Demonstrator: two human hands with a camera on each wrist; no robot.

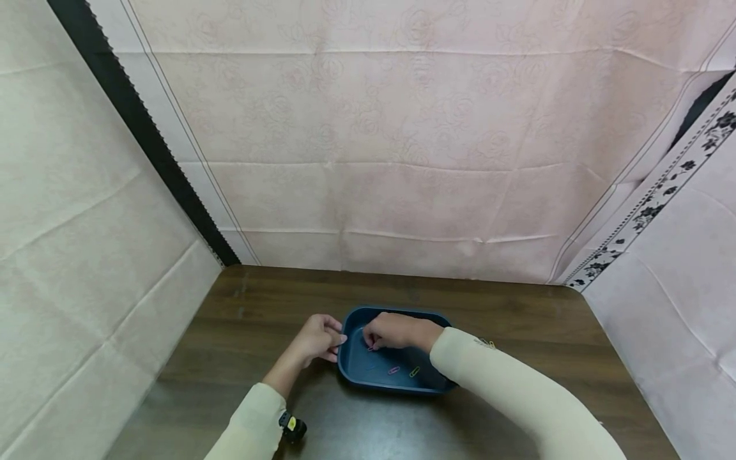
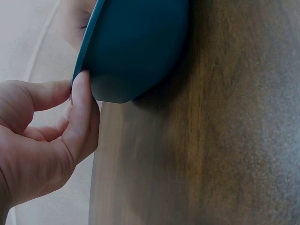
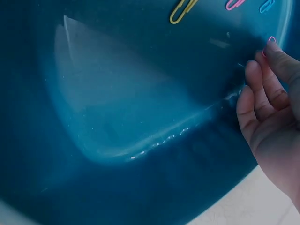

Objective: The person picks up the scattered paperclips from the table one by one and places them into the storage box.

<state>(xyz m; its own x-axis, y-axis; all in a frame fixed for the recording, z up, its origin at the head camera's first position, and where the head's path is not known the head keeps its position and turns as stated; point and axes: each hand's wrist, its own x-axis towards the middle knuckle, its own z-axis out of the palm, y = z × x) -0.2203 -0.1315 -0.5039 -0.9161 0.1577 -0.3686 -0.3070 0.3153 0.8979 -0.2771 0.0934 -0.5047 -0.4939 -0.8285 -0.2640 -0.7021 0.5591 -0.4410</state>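
A blue rectangular tray (image 1: 368, 378) rests on the wooden table. My left hand (image 1: 319, 338) pinches its left rim between thumb and fingers; the left wrist view shows the thumb on one side of the tray wall (image 2: 140, 42) and fingers on the other. Inside the tray, my right hand (image 1: 397, 331) pinches a pink paper clip (image 3: 271, 40) between thumb and index finger, low over the floor. On the tray floor lie a yellow paper clip (image 3: 183, 10), another pink paper clip (image 3: 234, 4) and a blue paper clip (image 3: 266, 5).
Beyond the tray's right end, partly behind the right sleeve (image 1: 517, 383), a yellow paper clip (image 1: 487, 343) shows on the table (image 1: 276, 291). Pale cloth (image 1: 402, 191) hangs behind the table's far edge and along both sides. A dark wrist device (image 1: 293, 427) sits at the left cuff.
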